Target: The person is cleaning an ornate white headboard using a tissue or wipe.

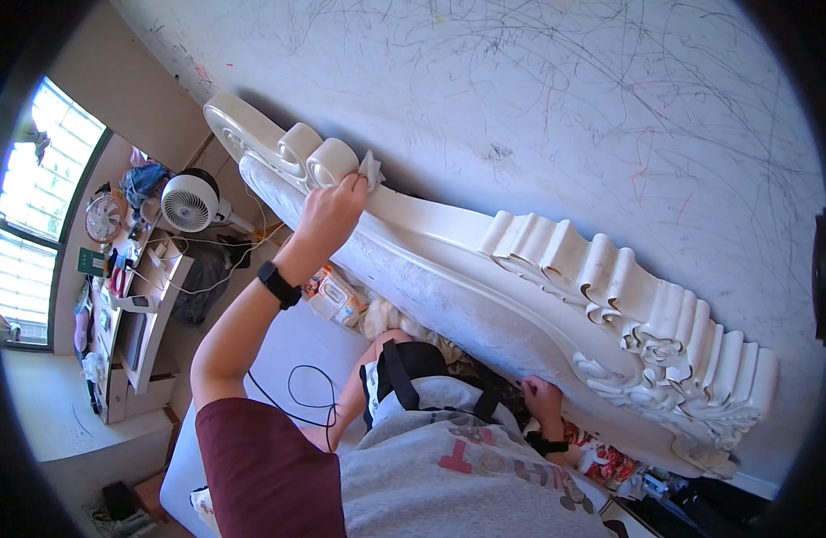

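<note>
A white wipe (pixel 370 169) is pinched in my left hand (pixel 335 208), which wears a black watch (pixel 279 285). That hand rests at the scrolled end (pixel 332 160) of a carved cream headboard (pixel 440 218), with the wipe against the top edge beside the scroll. Lower and to the right, my right hand (pixel 542 400) is by the bottom of the headboard's padded silvery panel (pixel 413 279). Its fingers are curled, and whether they hold anything is hidden. Dark gaps show along the fluted carving (pixel 587 269) and the rose ornament (pixel 661 350).
Behind the headboard stands a scribbled wall (pixel 587 121). A pack of wipes (pixel 335 296) lies on the mattress (pixel 285 356), where a black cable (pixel 312 407) loops. To the left are a cluttered desk (pixel 164 316), a white fan (pixel 191 202) and a window (pixel 29 269).
</note>
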Demonstrator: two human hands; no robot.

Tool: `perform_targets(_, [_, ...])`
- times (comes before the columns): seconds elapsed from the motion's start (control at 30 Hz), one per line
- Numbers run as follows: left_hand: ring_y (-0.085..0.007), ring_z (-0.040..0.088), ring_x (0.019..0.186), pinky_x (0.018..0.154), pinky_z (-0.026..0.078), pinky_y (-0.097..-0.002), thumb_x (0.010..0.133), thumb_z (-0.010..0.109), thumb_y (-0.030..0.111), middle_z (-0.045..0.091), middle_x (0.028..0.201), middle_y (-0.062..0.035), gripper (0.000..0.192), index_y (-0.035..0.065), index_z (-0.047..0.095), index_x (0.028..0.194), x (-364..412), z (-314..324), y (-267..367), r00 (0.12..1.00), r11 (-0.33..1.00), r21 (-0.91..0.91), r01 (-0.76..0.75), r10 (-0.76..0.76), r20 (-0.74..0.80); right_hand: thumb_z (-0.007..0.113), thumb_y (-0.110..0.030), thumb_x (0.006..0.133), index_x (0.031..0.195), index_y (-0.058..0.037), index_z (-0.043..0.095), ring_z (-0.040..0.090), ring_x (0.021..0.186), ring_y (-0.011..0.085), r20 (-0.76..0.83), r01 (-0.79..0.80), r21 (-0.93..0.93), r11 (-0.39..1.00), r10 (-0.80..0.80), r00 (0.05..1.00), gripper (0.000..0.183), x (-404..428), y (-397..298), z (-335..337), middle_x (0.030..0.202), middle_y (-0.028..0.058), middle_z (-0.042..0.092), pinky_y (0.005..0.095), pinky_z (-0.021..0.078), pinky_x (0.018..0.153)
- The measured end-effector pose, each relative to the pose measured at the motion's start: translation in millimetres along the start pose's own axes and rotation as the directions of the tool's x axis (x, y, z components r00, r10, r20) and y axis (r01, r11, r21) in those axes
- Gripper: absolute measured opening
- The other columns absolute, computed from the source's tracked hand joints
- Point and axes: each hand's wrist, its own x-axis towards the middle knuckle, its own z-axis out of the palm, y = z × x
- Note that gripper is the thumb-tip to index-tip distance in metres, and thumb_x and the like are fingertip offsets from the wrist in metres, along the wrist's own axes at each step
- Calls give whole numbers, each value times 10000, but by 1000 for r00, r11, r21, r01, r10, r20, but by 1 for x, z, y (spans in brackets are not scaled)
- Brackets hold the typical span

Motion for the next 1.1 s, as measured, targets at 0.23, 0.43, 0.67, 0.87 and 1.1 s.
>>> perform_targets(0.23, [-298,644,661,588,522,-394,722,537,-16,611,905,-120,197,4,540,917,1,6,-3,997,996,-80,-38,32,-72,665,-189,809,835,-86,698,639,644,291,1,-23,-4,1000,23,1000,111,-1,-1,1,725,121,667,380,501,623])
perform_targets(0.43, [-301,655,697,614,537,-383,747,538,-27,654,996,-100,214,29,569,952,-15,-11,4,997,995,-60,76,-76,3,662,-193,812,842,-86,702,642,667,287,21,-54,1,999,53,998,118,-1,-1,0,741,116,670,372,501,637])
perform_targets(0.67, [-310,654,673,607,536,-404,741,542,-4,656,974,-106,208,26,554,946,-2,1,-1,997,993,-82,81,-82,-3,657,-206,817,853,-91,705,646,676,289,33,-64,-5,998,64,997,130,0,-2,0,749,120,672,376,505,643])
perform_targets(0.87, [-338,649,696,614,530,-427,777,528,32,668,866,-120,148,54,614,896,9,4,1,985,967,-202,154,-166,-47,664,-209,809,850,-95,708,650,665,301,14,-81,-3,997,82,997,129,-2,0,3,741,131,670,382,508,626])
perform_targets(1.1, [-351,643,640,590,510,-407,783,605,33,636,702,-191,161,65,695,913,-9,-12,54,918,774,-568,279,-388,-78,666,-207,809,851,-93,706,651,654,295,-54,-35,-1,999,35,998,129,-1,1,6,740,127,672,373,511,621])
